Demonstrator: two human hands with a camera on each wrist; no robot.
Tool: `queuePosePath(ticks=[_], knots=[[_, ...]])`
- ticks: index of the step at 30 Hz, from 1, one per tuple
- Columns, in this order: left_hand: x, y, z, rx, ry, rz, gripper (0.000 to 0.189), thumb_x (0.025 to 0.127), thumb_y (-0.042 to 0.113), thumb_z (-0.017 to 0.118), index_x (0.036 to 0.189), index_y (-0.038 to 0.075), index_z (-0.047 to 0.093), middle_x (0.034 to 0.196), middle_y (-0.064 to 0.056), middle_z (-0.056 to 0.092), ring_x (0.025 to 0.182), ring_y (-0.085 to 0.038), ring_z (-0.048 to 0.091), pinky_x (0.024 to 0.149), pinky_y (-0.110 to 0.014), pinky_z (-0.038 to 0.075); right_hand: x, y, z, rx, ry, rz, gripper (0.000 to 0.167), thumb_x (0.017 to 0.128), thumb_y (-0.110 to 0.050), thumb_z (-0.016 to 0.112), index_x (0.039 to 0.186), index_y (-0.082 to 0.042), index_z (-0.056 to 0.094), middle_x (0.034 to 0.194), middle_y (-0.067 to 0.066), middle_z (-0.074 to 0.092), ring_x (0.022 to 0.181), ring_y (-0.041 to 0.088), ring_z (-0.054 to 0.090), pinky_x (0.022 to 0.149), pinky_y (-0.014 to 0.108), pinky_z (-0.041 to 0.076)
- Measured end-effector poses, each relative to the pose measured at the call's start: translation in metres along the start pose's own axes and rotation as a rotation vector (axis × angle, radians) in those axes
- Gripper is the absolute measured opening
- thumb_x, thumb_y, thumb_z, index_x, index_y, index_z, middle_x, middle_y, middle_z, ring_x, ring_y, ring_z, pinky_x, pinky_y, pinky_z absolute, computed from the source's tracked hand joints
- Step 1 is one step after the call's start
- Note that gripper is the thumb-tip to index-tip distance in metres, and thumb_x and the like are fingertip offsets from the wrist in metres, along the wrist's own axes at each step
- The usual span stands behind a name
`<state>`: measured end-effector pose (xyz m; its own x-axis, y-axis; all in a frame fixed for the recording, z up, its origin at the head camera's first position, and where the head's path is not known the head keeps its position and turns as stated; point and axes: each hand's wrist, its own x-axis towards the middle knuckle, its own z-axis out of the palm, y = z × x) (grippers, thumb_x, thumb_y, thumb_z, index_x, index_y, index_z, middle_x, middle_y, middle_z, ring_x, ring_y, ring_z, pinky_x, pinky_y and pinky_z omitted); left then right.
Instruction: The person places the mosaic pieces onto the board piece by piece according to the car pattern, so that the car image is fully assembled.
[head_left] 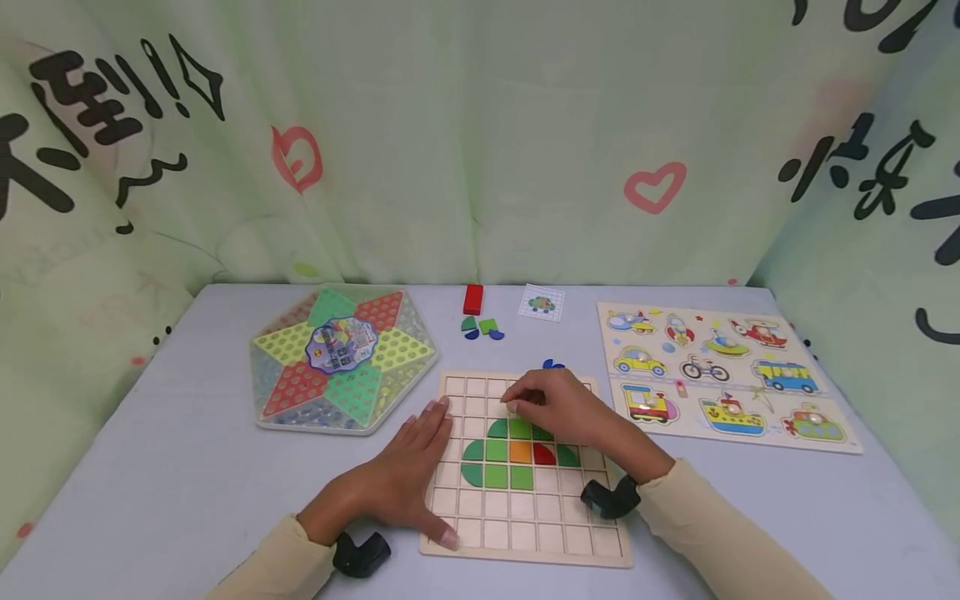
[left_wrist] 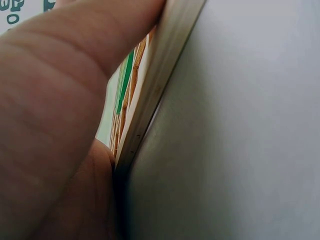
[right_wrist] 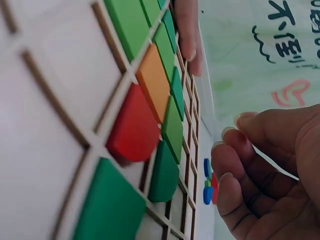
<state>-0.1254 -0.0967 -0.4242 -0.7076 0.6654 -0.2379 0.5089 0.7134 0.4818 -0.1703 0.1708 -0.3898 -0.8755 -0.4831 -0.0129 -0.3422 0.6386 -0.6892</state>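
A wooden grid board [head_left: 517, 533] lies on the table with light green squares [head_left: 496, 476], dark green rounded pieces [head_left: 472, 474], an orange square [head_left: 520, 452] and a red rounded piece [head_left: 544, 454] set in its cells. My left hand [head_left: 397, 475] rests along the board's left edge, fingers spread and thumb at the lower corner. In the left wrist view the thumb lies against the board's side [left_wrist: 150, 95]. Over the board's upper part hovers my right hand [head_left: 562, 408], its fingers loosely bent. No piece shows between its fingertips in the right wrist view.
Behind the board lie loose red [head_left: 473, 299], green [head_left: 488, 326] and blue pieces [head_left: 497, 335], with a picture card [head_left: 542, 303] nearby. More blue [head_left: 552, 363] shows beyond the right hand. A hexagonal game board [head_left: 360, 367] stands left, a vehicle puzzle [head_left: 705, 400] right.
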Motion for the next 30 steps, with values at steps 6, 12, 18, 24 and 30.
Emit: queuePosePath(ticks=[6, 12, 18, 24, 30], knots=[[0.001, -0.001, 0.001, -0.008, 0.002, 0.000, 0.140, 0.061, 0.074, 0.075, 0.155, 0.002, 0.002, 0.161, -0.010, -0.015, 0.146, -0.024, -0.012, 0.116, -0.047, 0.002, 0.023, 0.006, -0.003, 0.028, 0.097, 0.049, 0.014, 0.093, -0.010, 0.066, 0.105, -0.008, 0.074, 0.098, -0.001, 0.069, 0.085, 0.017, 0.057, 0.078, 0.030, 0.051], [0.001, -0.001, 0.001, -0.001, 0.002, 0.004, 0.139, 0.062, 0.074, 0.075, 0.155, 0.001, 0.003, 0.161, -0.010, -0.015, 0.146, -0.025, -0.012, 0.116, -0.047, 0.002, 0.046, 0.012, -0.005, 0.051, 0.162, 0.094, 0.015, 0.094, -0.008, 0.065, 0.106, -0.006, 0.074, 0.103, 0.003, 0.069, 0.089, 0.020, 0.059, 0.080, 0.032, 0.052], [0.002, 0.000, 0.001, -0.005, -0.001, 0.001, 0.139, 0.061, 0.074, 0.075, 0.155, 0.002, 0.003, 0.161, -0.010, -0.015, 0.146, -0.025, -0.011, 0.116, -0.047, 0.002, 0.069, 0.020, -0.010, 0.078, 0.222, 0.137, 0.016, 0.095, -0.009, 0.064, 0.107, -0.004, 0.074, 0.106, 0.006, 0.069, 0.093, 0.022, 0.059, 0.081, 0.033, 0.051], [0.001, 0.001, 0.000, -0.005, -0.002, -0.005, 0.140, 0.061, 0.074, 0.076, 0.155, 0.002, 0.003, 0.161, -0.010, -0.015, 0.146, -0.024, -0.012, 0.116, -0.047, 0.002, 0.084, 0.021, -0.011, 0.088, 0.244, 0.181, 0.018, 0.095, -0.011, 0.064, 0.110, -0.004, 0.073, 0.106, 0.006, 0.069, 0.093, 0.021, 0.058, 0.081, 0.033, 0.050], [0.000, 0.000, 0.000, -0.013, -0.001, -0.006, 0.140, 0.060, 0.074, 0.076, 0.155, 0.002, 0.004, 0.161, -0.010, -0.014, 0.146, -0.024, -0.012, 0.116, -0.047, 0.002, 0.098, 0.024, -0.009, 0.098, 0.299, 0.134, 0.018, 0.095, -0.010, 0.064, 0.109, -0.004, 0.073, 0.104, 0.006, 0.068, 0.092, 0.021, 0.057, 0.081, 0.033, 0.049]])
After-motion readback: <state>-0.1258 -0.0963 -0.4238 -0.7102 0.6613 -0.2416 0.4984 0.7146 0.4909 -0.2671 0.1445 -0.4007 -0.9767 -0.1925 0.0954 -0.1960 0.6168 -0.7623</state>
